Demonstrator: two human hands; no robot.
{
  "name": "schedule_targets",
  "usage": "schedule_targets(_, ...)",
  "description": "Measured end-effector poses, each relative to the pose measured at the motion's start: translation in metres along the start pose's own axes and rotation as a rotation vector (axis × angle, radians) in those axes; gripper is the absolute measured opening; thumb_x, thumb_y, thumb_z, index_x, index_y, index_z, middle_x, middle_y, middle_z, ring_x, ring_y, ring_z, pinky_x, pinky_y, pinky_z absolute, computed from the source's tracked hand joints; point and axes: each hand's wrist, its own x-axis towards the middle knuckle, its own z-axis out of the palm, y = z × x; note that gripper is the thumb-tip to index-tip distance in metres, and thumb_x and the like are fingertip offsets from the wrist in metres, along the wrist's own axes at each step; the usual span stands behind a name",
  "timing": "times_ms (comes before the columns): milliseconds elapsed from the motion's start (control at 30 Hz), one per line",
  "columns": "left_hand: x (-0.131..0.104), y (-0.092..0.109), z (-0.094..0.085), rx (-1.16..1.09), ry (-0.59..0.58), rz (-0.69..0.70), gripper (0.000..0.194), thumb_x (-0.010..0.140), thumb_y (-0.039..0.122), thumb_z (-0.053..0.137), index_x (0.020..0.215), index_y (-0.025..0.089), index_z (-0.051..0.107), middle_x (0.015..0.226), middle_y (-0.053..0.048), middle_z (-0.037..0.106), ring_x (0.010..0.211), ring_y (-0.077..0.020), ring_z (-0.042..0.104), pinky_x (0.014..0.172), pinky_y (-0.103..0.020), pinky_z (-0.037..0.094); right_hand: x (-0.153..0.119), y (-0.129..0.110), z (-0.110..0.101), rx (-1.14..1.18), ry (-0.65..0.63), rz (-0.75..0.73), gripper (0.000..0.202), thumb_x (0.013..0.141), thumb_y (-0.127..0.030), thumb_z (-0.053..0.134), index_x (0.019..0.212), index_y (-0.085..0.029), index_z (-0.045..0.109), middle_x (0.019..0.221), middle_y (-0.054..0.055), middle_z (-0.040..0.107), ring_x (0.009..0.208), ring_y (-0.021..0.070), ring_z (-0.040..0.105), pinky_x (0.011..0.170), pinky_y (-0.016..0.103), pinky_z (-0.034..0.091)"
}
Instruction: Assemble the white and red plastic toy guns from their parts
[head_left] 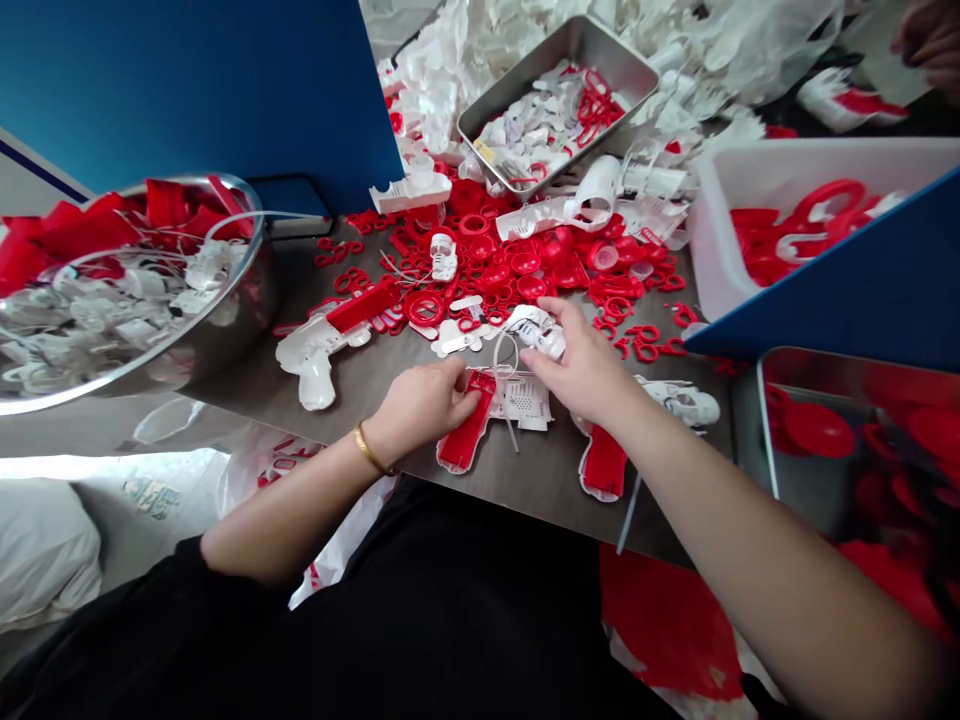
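My right hand (581,365) is closed round a small white mechanism (537,332) with dark wires, held just above the table. A clear looped tube (506,352) hangs beside it, between my hands. My left hand (424,402) has its fingers bent at the top of a red-and-white gun-shaped shell (466,425) lying on the table; what its fingertips pinch, if anything, is hidden. A white part with small holes (525,400) adjoins that shell. Under my right forearm lies another red-and-white handle (602,462), with a white mechanism (679,402) to its right.
Red and white plastic parts (517,255) are heaped behind my hands. A steel bowl (259,235) stands left, a metal tray (469,125) at the back, a white bin (701,230) and steel tray (765,430) right. Blue panels (225,90) flank the table. Someone's hand (930,45) shows top right.
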Motion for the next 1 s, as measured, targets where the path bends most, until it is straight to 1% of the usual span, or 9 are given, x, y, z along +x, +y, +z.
schedule_targets(67,-0.002,-0.002,-0.01,-0.177,0.131,0.028,0.026,0.081,0.036,0.057,0.097,0.016,0.054,0.075,-0.001,0.059,0.062,-0.0135,0.053,0.058,-0.025,0.041,0.002,-0.003,-0.003,-0.026,0.024,-0.051,0.057,0.077,-0.024,0.062,0.13,-0.018,0.044,0.122,0.011,0.06,0.11,0.0303,0.058,0.092,0.048,0.048)
schedule_targets(167,0.01,-0.006,-0.024,-0.412,0.316,0.158,0.055,0.075,0.038,0.066,0.12,0.014,0.045,0.103,-0.008,0.058,0.075,-0.0134,0.054,0.065,-0.026,0.045,0.005,-0.013,-0.006,-0.053,-0.001,-0.195,0.053,0.074,-0.019,0.063,0.124,-0.019,0.048,0.122,0.01,0.059,0.113,0.0286,0.055,0.096,0.046,0.046)
schedule_targets(267,0.031,-0.014,-0.032,-0.637,0.118,0.31,0.049,0.074,0.038,0.069,0.114,0.014,0.053,0.104,-0.007,0.058,0.08,-0.0132,0.055,0.068,-0.025,0.047,0.002,-0.023,-0.006,-0.028,0.018,-0.342,0.053,0.074,-0.018,0.064,0.124,-0.02,0.048,0.12,0.009,0.057,0.111,0.0261,0.056,0.094,0.044,0.047)
schedule_targets(367,0.045,-0.024,-0.03,-0.925,-0.086,0.278,0.023,0.082,0.034,0.061,0.092,0.014,0.057,0.081,-0.001,0.057,0.067,-0.0091,0.052,0.062,-0.022,0.044,-0.009,-0.025,0.001,0.039,0.218,-0.41,0.047,0.076,-0.026,0.066,0.12,-0.022,0.051,0.116,0.008,0.058,0.103,0.0243,0.058,0.086,0.042,0.05)
schedule_targets(500,0.044,-0.034,-0.018,-1.118,-0.108,0.14,0.015,0.086,0.027,0.057,0.083,0.013,0.054,0.071,0.002,0.051,0.057,-0.0055,0.048,0.054,-0.018,0.042,-0.021,-0.024,0.023,0.072,0.224,-0.357,0.004,0.083,-0.023,0.06,0.085,-0.02,0.058,0.083,0.003,0.061,0.074,0.0161,0.059,0.067,0.031,0.05)
schedule_targets(633,0.037,-0.038,-0.005,-1.401,-0.122,0.007,0.013,0.089,0.028,0.052,0.088,0.016,0.048,0.072,0.001,0.058,0.058,-0.0098,0.059,0.052,-0.02,0.048,-0.018,-0.028,0.039,0.074,0.204,-0.286,0.01,0.087,-0.028,0.057,0.086,-0.019,0.061,0.083,0.003,0.062,0.068,0.0142,0.058,0.063,0.029,0.048)
schedule_targets(800,0.033,-0.043,0.002,-1.783,-0.175,-0.163,0.014,0.089,0.029,0.049,0.095,0.017,0.048,0.07,-0.001,0.061,0.055,-0.014,0.063,0.047,-0.022,0.049,-0.024,-0.024,0.03,0.009,0.079,-0.291,0.011,0.089,-0.026,0.056,0.088,-0.019,0.064,0.081,0.003,0.062,0.073,0.0159,0.061,0.068,0.03,0.05)
schedule_targets(900,0.032,-0.042,0.002,-1.826,-0.254,-0.154,0.02,0.086,0.034,0.056,0.091,0.014,0.052,0.074,-0.001,0.06,0.055,-0.0104,0.061,0.049,-0.02,0.049,-0.038,-0.023,0.023,-0.062,0.136,-0.357,0.013,0.088,-0.023,0.057,0.096,-0.019,0.065,0.095,0.007,0.062,0.09,0.0198,0.062,0.081,0.035,0.05)
schedule_targets(1000,0.03,-0.036,0.0,-1.767,-0.19,-0.088,0.026,0.078,0.026,0.069,0.092,0.016,0.05,0.071,0.003,0.057,0.052,-0.0074,0.056,0.047,-0.018,0.045,-0.044,-0.032,0.025,-0.094,0.249,-0.384,0.02,0.084,-0.031,0.063,0.1,-0.018,0.064,0.096,0.009,0.062,0.091,0.0217,0.061,0.08,0.036,0.051)
